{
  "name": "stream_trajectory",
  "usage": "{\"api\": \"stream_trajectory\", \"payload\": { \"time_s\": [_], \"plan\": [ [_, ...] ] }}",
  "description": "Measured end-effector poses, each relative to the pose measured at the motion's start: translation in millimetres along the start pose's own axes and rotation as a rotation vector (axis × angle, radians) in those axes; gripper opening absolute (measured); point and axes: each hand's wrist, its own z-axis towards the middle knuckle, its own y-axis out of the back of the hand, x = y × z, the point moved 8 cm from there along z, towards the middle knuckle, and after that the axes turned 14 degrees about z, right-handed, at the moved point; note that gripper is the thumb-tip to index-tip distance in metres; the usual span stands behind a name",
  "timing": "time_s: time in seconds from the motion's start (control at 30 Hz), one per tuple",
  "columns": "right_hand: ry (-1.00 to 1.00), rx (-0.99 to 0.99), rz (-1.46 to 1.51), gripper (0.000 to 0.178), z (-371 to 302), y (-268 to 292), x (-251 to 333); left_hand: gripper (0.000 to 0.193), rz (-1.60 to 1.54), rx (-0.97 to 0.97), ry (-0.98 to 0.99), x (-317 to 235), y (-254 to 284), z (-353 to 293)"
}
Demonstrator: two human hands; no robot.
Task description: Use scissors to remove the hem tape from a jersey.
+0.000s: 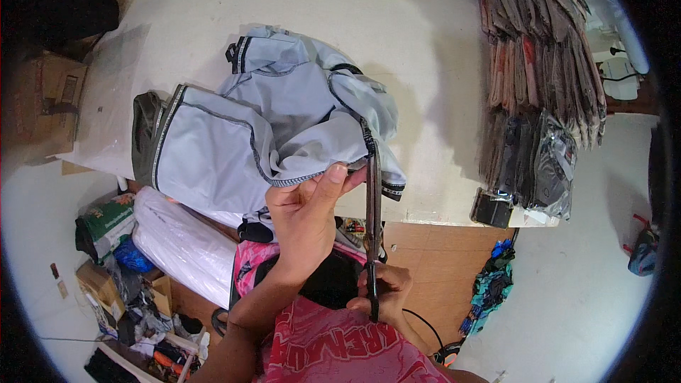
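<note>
A light grey garment (206,145) with dark overlocked seams and black-edged openings lies bunched on the table, its olive-grey side showing at the left end. My left hand (305,216) pinches the garment's near seam between thumb and fingers. From the garment's right part, a long narrow dark strip (373,206) runs straight down toward my body and ends in a black piece. Closed around that lower end is my right hand (389,289), close to my red patterned top. I cannot tell exactly what the strip is, and my right fingers are partly hidden.
Several stacked bagged garments (539,64) line the right of the white table (425,42). A small black box (491,211) sits at its near right edge. A white plastic-wrapped roll (177,234), cardboard boxes and clutter occupy the left. Teal-black cloth (491,287) hangs lower right.
</note>
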Motion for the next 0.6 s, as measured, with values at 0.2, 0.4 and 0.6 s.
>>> {"api": "stream_trajectory", "payload": {
  "time_s": [0.2, 0.4, 0.6],
  "plan": [
    [-0.013, -0.018, 0.021, 0.043, 2.1, -4.2, 0.9, 0.008, -0.007, 0.022, -0.038, 0.3, -1.9, -1.9],
    [-0.012, -0.046, 0.011, 0.043, -3.6, -2.0, -4.8, 0.010, -0.063, 0.023, 0.007, 3.6, -6.7, -4.2],
    [0.001, -0.016, 0.097, 0.045, -5.3, -2.1, -5.6, 0.010, -0.095, 0.021, 0.029, 4.7, -9.0, -4.0]
  ]
}}
